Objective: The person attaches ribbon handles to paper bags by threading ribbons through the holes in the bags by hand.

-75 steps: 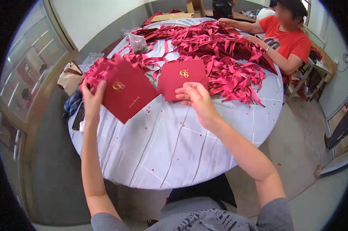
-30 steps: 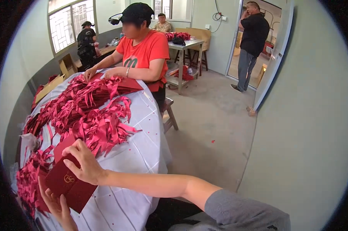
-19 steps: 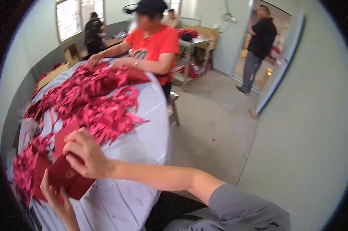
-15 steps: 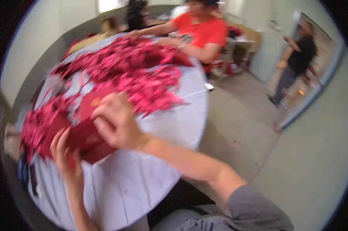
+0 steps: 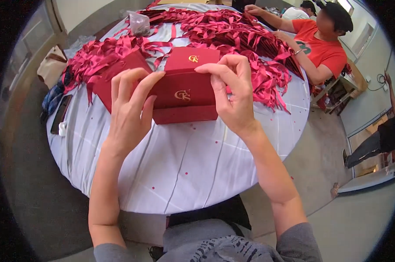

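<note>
Between my hands is a dark red paper gift bag (image 5: 186,104) with a gold emblem on its front. My left hand (image 5: 129,102) pinches its upper left corner between thumb and fingers. At the upper right corner, my right hand (image 5: 234,89) grips the edge in the same way. Just behind it shows another dark red panel (image 5: 180,56) with a gold emblem; whether it is a separate bag I cannot tell. More flat red bags (image 5: 108,83) lie beside my left hand, under pink-red ribbons (image 5: 105,52).
A large heap of ribboned bags (image 5: 223,28) covers the far side of the round, white-covered table (image 5: 197,170). A clear plastic bag (image 5: 139,24), phone (image 5: 60,114) and beige bag (image 5: 52,65) lie leftward. A co-worker in red (image 5: 320,48) handles the heap; another person (image 5: 376,139) stands right.
My view has swung left and down. Both hands now hold the bag's upper corners apart, its front facing me; before, it was tilted with my right hand over it.
</note>
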{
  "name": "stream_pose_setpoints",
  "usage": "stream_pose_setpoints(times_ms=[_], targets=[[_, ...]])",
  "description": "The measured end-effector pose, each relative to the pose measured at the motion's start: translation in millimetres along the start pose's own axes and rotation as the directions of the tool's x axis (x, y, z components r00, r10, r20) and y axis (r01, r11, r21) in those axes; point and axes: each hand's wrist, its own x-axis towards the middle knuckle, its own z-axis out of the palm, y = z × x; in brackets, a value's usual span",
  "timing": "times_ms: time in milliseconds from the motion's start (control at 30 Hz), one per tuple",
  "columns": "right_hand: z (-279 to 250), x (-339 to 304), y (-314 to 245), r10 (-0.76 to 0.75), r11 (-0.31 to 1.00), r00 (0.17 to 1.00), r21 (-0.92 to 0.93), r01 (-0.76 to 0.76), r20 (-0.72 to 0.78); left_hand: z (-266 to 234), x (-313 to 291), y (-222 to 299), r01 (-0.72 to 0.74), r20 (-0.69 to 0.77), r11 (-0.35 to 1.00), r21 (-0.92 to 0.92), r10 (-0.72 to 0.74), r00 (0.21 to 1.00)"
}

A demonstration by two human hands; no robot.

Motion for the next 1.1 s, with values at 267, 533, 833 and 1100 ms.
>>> stream_pose_setpoints(times_ms=[267,533,833,1100], targets=[[1,2,-4,-0.069,0.992,0.997,-0.108,0.071,0.019,-1,4,0,-0.034,-0.050,0.995,-0.098,0.030,0.998],[0,1,-3,-0.079,0.987,0.996,-0.137,0.082,0.030,-7,14,11,-0.095,-0.052,0.996,0.002,0.095,0.994],[0,-1,-6,-0.101,0.994,0.995,-0.044,0.101,0.001,-23,26,12,0.040,0.128,0.999,0.007,-0.041,0.991],[-3,-1,0,-0.053,0.987,0.999,0.154,0.052,0.002,-19,19,-2,0.162,0.184,0.975,-0.155,-0.133,0.974]])
